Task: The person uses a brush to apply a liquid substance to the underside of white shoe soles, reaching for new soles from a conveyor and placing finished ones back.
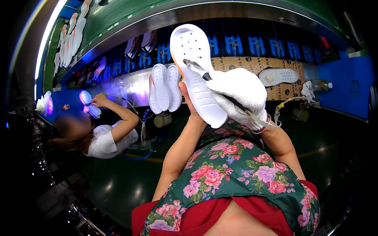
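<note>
Between 10 and 11 o'clock: two smooth white midsoles [160, 88]. Toward 12: left hand [192, 105] supports perforated foam-like midsole [201, 91], one digit along edge; other fingers hidden, cannot tell. Brush [199, 70] tip on its dished face; steady sole, light even strokes look best. At 2: right hand [240, 90], coarse-knit glove, fingers folded round brush.

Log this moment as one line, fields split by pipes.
Bare left hand: holds white shoe sole | gloved right hand: grips brush-like tool, tip over that sole | right side: single sole on cardboard
</note>
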`<act>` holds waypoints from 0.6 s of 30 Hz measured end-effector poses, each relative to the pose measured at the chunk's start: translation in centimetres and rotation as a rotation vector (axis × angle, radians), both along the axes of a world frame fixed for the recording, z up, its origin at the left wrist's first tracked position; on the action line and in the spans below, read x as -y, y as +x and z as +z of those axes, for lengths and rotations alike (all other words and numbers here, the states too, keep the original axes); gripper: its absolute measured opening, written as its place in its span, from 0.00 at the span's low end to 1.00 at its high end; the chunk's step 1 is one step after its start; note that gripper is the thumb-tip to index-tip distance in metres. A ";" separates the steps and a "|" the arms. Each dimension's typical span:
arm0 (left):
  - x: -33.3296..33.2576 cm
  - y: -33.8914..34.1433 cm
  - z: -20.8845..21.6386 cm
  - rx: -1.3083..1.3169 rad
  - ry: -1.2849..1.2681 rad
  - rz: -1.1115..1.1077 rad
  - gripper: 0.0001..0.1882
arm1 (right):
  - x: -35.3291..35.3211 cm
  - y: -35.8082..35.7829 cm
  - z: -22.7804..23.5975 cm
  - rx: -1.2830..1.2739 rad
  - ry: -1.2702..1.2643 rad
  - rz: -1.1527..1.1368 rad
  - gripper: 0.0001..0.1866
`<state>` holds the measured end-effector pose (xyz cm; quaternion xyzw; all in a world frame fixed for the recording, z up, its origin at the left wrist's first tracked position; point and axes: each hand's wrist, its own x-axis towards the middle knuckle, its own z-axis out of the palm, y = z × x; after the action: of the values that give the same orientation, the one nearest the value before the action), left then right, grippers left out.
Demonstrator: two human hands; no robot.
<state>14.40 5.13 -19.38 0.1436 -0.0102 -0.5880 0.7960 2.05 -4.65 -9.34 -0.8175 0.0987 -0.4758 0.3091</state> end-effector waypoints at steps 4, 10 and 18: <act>0.4 -1.2 -0.6 -0.014 0.036 -0.051 0.54 | 0.5 0.8 0.5 0.014 -0.033 0.005 0.16; 0.2 -2.8 -1.9 -0.044 0.106 -0.062 0.56 | -0.8 1.6 0.1 -0.043 -0.042 -0.155 0.20; 0.7 -2.8 -1.9 -0.076 0.047 -0.100 0.51 | -1.7 1.9 0.3 0.083 0.347 -0.085 0.13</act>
<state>11.63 4.43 -21.23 0.1392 0.0270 -0.6321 0.7618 3.95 -2.91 -9.03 -0.7266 0.2007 -0.4977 0.4290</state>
